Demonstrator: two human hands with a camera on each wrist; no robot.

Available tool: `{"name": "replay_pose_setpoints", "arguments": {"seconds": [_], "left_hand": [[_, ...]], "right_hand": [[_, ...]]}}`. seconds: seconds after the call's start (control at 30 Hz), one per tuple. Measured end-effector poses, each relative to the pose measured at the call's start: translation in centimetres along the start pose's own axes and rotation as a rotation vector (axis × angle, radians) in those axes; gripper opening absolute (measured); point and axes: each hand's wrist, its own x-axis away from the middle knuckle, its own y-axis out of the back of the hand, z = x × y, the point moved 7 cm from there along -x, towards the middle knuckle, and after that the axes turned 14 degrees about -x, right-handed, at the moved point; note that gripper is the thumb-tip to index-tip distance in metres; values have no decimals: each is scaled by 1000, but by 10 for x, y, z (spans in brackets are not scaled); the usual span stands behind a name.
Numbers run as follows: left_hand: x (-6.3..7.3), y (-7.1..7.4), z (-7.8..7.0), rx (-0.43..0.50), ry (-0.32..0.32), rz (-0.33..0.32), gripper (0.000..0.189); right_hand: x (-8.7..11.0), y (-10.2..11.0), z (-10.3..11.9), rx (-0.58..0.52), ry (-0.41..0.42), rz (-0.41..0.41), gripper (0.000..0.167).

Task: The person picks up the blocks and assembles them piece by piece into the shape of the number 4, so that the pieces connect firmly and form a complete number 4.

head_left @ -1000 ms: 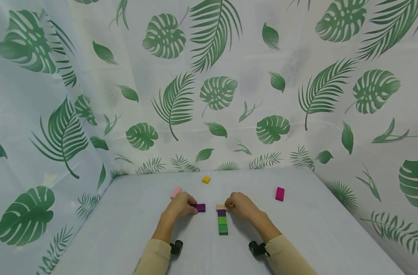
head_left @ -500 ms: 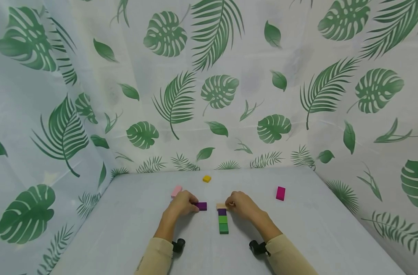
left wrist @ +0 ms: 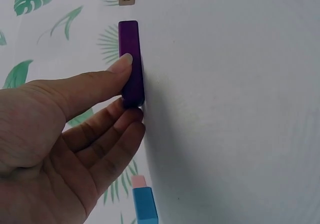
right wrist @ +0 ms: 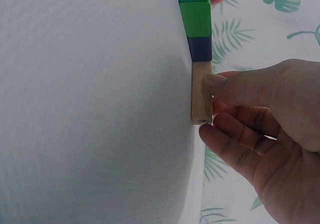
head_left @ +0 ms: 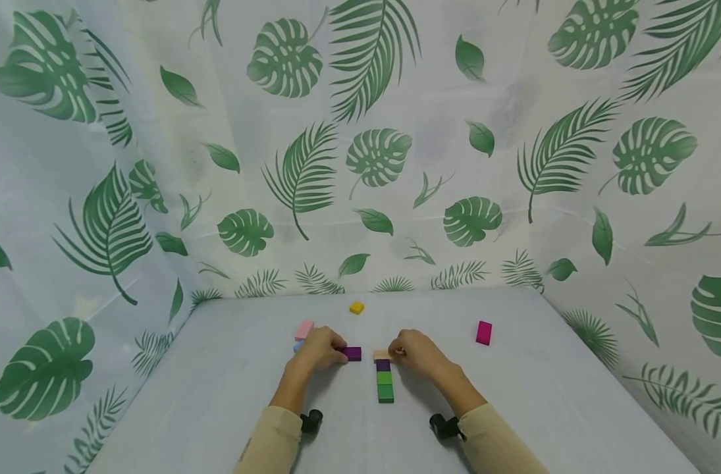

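Note:
In the head view, my left hand [head_left: 319, 349] pinches a purple wooden block [head_left: 353, 354] between thumb and fingers. The block's right end sticks out toward a short row of blocks, with a gap between. At the row's far end lies a plain wood block [head_left: 380, 355], and my right hand [head_left: 418, 353] grips its right end. From there the row runs toward me: a dark purple block [head_left: 383, 365], a light green block [head_left: 384, 378] and a green block [head_left: 386, 394]. The right wrist view shows the thumb on the plain wood block [right wrist: 198, 98].
Behind my left hand lie a pink block [head_left: 303, 330] and a partly hidden blue block [left wrist: 145, 205]. A yellow block [head_left: 357, 307] sits farther back and a magenta block [head_left: 484, 333] off to the right. Leaf-printed cloth walls surround the white table [head_left: 218, 395].
My left hand has slid right with the purple block, narrowing the gap to the row. Part of the blue block now shows behind it. My right hand stays on the plain wood block.

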Motion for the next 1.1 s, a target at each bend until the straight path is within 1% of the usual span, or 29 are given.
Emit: {"name": "replay_pose_setpoints", "arguments": {"seconds": [0.17, 0.3, 0.43, 0.6, 0.83, 0.97, 1.1], "left_hand": [[-2, -4, 0, 8, 22, 17, 27], [-3, -5, -1, 8, 26, 22, 27], [-4, -6, -1, 6, 33, 21, 27], [-5, -8, -2, 17, 52, 39, 26], [-4, -8, -6, 19, 29, 38, 26], [-3, -8, -7, 20, 36, 43, 26], [-2, -7, -8, 15, 31, 43, 26]], "right_hand": [[-1, 0, 1, 3, 5, -1, 11], [0, 0, 1, 8, 6, -1, 11], [0, 1, 1, 4, -4, -3, 10], [0, 1, 1, 3, -10, -4, 10], [0, 0, 2, -1, -7, -2, 11], [0, 0, 1, -1, -6, -6, 11], [1, 1, 2, 1, 0, -6, 10]]}}
